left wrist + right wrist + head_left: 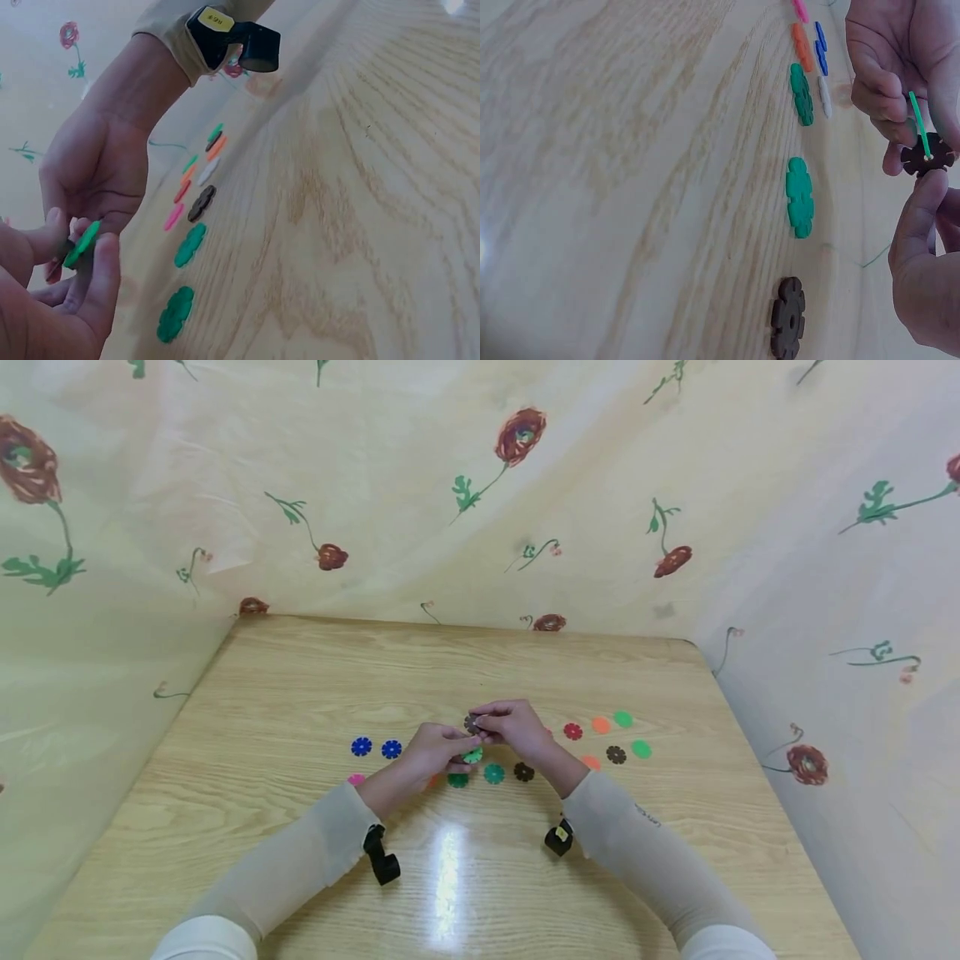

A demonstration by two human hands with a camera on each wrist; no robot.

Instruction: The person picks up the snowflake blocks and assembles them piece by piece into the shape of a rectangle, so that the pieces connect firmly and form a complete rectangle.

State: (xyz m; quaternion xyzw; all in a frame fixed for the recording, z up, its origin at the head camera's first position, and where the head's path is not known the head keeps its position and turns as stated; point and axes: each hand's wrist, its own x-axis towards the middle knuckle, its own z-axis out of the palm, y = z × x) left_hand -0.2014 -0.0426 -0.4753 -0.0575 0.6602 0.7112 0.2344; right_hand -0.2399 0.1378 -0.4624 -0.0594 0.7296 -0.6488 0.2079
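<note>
Both hands meet above the table. My left hand [431, 750] pinches a bright green notched disc [472, 755], a flower-shaped interlocking piece. In my right hand [517, 727] a dark brown notched disc [472, 723] is pinched between thumb and fingers. The right wrist view shows the green disc [918, 120] edge-on, standing crosswise against the brown disc [913, 159]; whether their slots are engaged I cannot tell. Seen from the left wrist, the green disc [82, 246] hides most of the brown one.
Similar discs lie flat on the wooden table [315, 685]: two blue [362, 746], a pink one [356, 779] at left, teal [494, 773] and brown [523, 772] below the hands. At right are a red disc [573, 732], orange [601, 725] and green ones [641, 749]. Flowered cloth hangs behind.
</note>
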